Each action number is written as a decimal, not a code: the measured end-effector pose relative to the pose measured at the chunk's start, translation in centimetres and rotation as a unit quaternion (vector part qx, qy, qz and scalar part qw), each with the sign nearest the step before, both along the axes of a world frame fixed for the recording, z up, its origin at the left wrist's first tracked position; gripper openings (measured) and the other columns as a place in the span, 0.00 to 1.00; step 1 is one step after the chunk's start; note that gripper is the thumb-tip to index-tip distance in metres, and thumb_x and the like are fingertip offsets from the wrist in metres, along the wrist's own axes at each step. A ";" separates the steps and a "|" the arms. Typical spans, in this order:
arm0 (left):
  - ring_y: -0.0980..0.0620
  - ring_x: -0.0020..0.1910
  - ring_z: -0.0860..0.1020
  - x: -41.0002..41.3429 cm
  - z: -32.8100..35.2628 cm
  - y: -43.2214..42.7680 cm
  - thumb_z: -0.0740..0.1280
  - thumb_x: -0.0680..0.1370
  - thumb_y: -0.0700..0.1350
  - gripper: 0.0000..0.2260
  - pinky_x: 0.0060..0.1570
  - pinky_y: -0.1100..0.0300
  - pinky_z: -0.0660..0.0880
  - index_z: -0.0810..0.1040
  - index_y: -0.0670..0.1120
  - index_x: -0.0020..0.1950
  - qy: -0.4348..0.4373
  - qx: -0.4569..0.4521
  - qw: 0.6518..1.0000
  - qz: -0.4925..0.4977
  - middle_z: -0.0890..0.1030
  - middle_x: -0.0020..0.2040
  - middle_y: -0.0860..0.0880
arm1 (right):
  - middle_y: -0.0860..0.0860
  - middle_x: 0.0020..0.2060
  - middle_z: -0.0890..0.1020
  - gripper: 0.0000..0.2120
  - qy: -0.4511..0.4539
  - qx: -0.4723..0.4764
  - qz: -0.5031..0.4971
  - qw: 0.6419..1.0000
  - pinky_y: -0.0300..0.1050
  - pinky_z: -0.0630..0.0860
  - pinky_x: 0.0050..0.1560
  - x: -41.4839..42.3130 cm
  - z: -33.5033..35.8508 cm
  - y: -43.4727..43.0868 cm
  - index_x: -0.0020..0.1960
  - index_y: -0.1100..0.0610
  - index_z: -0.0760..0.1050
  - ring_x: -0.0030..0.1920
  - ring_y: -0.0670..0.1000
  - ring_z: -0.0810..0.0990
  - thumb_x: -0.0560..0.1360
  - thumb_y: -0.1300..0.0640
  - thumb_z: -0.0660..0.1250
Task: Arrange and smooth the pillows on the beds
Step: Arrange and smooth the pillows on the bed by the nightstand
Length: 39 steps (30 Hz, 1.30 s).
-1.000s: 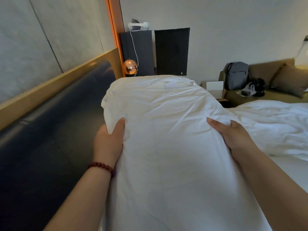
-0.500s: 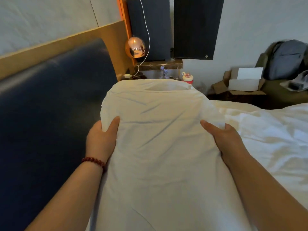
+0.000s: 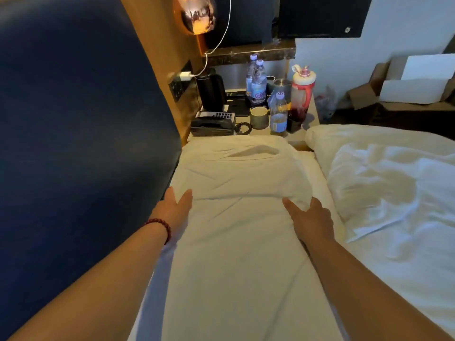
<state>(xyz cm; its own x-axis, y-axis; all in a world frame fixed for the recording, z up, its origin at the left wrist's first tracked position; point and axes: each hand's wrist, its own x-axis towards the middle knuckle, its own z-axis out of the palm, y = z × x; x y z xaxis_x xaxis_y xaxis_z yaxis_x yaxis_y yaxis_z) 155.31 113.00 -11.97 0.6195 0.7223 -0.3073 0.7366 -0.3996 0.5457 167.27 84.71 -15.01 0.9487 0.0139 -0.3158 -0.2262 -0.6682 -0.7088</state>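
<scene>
A long white pillow lies flat on the bed along the dark blue padded headboard. My left hand, with a red bead bracelet at the wrist, rests at the pillow's left edge with its fingers spread and straight. My right hand rests at the pillow's right edge, fingers straight, its fingertips against a fold of the cover. A rumpled white duvet lies to the right of the pillow.
A bedside table past the pillow's far end holds a black telephone, a mug, several water bottles and a red-lidded jug. A copper lamp hangs above. Cardboard boxes sit at the right.
The pillow has come down from a raised, held position to lie flat on the bed. My hands have loosened from gripping its sides to resting at its edges. The view has tilted downward.
</scene>
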 end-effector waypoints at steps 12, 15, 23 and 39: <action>0.43 0.79 0.42 5.5 -8.8 -4.9 0.43 0.77 0.70 0.32 0.74 0.41 0.42 0.46 0.58 0.79 0.044 0.291 0.942 -0.162 0.43 0.81 0.48 | 0.49 0.81 0.45 0.34 -0.266 -0.195 0.255 0.909 0.64 0.43 0.76 2.2 -8.1 5.8 0.80 0.39 0.45 0.80 0.55 0.41 0.77 0.28 0.41; 0.41 0.79 0.46 5.6 -10.8 -4.9 0.43 0.77 0.69 0.33 0.74 0.41 0.43 0.51 0.55 0.79 0.004 0.311 0.938 -0.151 0.48 0.80 0.44 | 0.51 0.81 0.50 0.33 -0.300 -0.182 0.243 0.904 0.64 0.46 0.76 2.0 -9.7 6.2 0.80 0.42 0.51 0.80 0.56 0.45 0.79 0.30 0.45; 0.37 0.78 0.49 5.5 -14.9 -4.6 0.47 0.79 0.64 0.32 0.74 0.38 0.46 0.55 0.48 0.79 -0.076 0.350 0.921 -0.156 0.52 0.79 0.38 | 0.56 0.79 0.56 0.31 -0.354 -0.162 0.222 0.894 0.67 0.49 0.75 1.7 -12.8 7.0 0.79 0.47 0.59 0.79 0.61 0.51 0.80 0.34 0.47; 0.33 0.77 0.50 6.5 -18.4 -4.4 0.48 0.80 0.62 0.31 0.73 0.36 0.45 0.53 0.46 0.78 -0.081 0.363 0.914 -0.162 0.54 0.77 0.36 | 0.57 0.78 0.52 0.30 -0.342 -0.182 0.225 0.894 0.61 0.41 0.75 2.6 -17.2 8.1 0.79 0.47 0.52 0.78 0.62 0.49 0.81 0.36 0.44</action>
